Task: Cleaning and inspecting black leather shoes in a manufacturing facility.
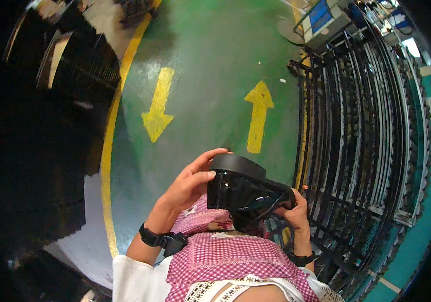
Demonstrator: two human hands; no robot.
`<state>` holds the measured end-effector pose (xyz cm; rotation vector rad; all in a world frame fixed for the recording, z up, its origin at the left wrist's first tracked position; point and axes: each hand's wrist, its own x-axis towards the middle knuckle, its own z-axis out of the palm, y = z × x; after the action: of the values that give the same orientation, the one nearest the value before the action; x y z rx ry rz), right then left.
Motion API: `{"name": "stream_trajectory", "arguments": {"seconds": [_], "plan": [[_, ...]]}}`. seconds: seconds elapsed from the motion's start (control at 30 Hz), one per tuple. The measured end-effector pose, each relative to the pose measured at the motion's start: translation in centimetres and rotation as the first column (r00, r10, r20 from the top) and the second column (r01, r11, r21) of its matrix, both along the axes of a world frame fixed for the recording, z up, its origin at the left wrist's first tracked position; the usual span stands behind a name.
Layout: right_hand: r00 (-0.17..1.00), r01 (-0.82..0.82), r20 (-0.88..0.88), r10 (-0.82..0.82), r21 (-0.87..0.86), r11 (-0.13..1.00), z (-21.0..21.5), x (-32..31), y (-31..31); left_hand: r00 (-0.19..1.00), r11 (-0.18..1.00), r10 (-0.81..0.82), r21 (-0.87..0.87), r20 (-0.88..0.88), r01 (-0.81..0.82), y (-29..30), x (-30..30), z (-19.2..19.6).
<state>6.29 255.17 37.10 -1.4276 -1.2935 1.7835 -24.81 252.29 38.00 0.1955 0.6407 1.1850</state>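
Note:
A black plastic part point(243, 186) with a matt curved rim along its top and a glossy side is held up in front of my body. My left hand point(191, 178) grips its left end, thumb on the near side and fingers over the top edge. At the lower right end, my right hand point(295, 212) is closed around the part, its fingers partly hidden behind it. Something dark and thin hangs below the part; I cannot make out what it is. Black straps with small dark boxes circle my wrists, and a red checked apron point(230, 256) covers my front.
Tall black racks point(356, 131) with metal rails line the right side. A grey box with a blue panel point(321, 22) stands beyond them. Dark stacked crates point(39, 126) fill the left. The green floor point(205, 85) between carries a yellow line and two yellow arrows.

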Motion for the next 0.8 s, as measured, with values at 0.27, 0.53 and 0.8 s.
{"name": "stream_trajectory", "arguments": {"seconds": [0.27, 0.53, 0.8], "plan": [[0.954, -0.182, 0.252, 0.161, 0.06, 0.981, 2.2, 1.0, 17.2, 0.997, 0.998, -0.028, -0.064, -0.069, 0.023, 16.6, 0.5, 0.1], [0.897, -0.371, 0.288, 0.334, 0.084, 0.925, 0.1, -5.6, 32.8, 0.981, 0.96, 0.185, -0.204, -0.057, -0.193, 27.5, -4.5, -3.7], [0.927, -0.342, 0.139, 0.348, -0.069, 0.937, -2.5, -17.5, 50.9, 0.933, 0.916, 0.332, -0.187, -0.141, -0.355, 44.3, -14.7, -5.3]]}}
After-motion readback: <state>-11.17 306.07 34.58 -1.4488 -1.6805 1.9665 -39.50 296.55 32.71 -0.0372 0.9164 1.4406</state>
